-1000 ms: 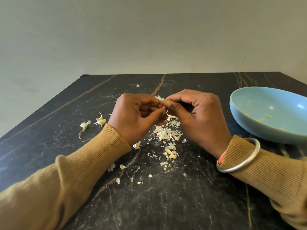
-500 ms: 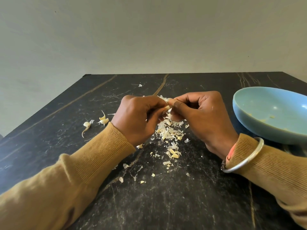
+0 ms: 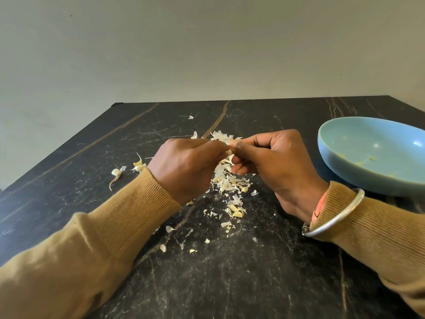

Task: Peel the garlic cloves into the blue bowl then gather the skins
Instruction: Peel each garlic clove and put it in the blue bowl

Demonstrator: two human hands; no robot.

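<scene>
A small pale garlic clove (image 3: 228, 152) is pinched between both hands, held above the surface (image 3: 230, 284) at mid-frame. The left hand (image 3: 186, 166) is curled, its fingers (image 3: 213, 148) closed on the clove's left end. The right hand (image 3: 276, 166) is curled too, with thumb and forefinger tips clamped on the right end and the other fingers folded under. Most of the clove is hidden by the fingertips, so how much skin is left on it cannot be told.

A loose heap of skins (image 3: 230, 181) is seen directly below the hands: thin, papery, off-white to yellowish flakes, curled and ragged. Smaller crumbs are scattered toward the near edge. Two pale cloves with thin tails (image 3: 139, 166) are lying left of the left hand, with one more (image 3: 115, 173) just beside them.

The blue bowl (image 3: 333, 168) is set at right, well apart from the heap; it is round, shallow, smooth and glossy. A few yellowish bits (image 3: 368, 158) are seen inside.

Ribbed mustard knit sleeves (image 3: 128, 217) are worn, with a smooth silver bangle (image 3: 338, 218) over the right cuff.

The surface is black polished stone, with white flecks and tan veins. A plain off-white wall (image 3: 207, 54) is seen behind.
</scene>
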